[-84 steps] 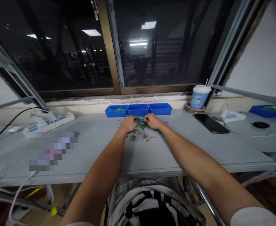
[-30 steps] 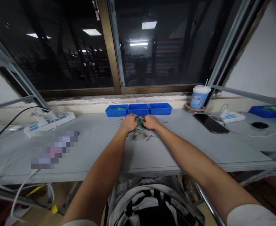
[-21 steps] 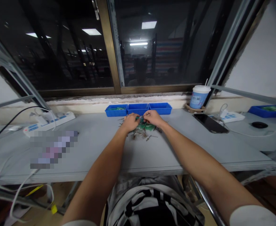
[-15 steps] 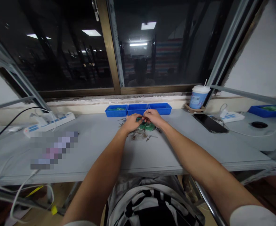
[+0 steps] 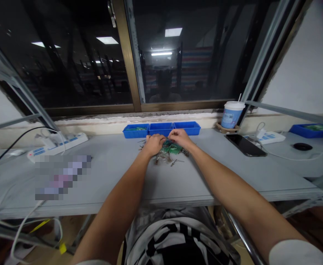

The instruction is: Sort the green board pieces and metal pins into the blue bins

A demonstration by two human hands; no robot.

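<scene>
My left hand (image 5: 154,144) and my right hand (image 5: 180,137) are close together over a small pile at the middle of the table. The fingers of both are closed, fingertips nearly meeting; what they pinch is too small to make out. Under and between them lie green pieces (image 5: 174,149), which look like small packets or boards. A crumpled clear plastic bag (image 5: 164,158) sits at the near side of the pile. Thin metal pins, perhaps rivets (image 5: 173,162), are scattered around it. Just behind my hands stand three blue bins: a left bin (image 5: 136,133) with green pieces, a middle bin (image 5: 160,127) and a right bin (image 5: 191,131).
At the right are a lidded cup (image 5: 232,115) on a small stand, a black phone (image 5: 245,144), a power strip (image 5: 270,137) and another blue tray (image 5: 299,130). A second power strip (image 5: 59,145) and cables lie left, beside a blurred-out object (image 5: 64,178). The window (image 5: 178,73) rises behind.
My left fingers have drawn in and flattened slightly over the pile. My right hand has barely moved. The pile and bins look the same.
</scene>
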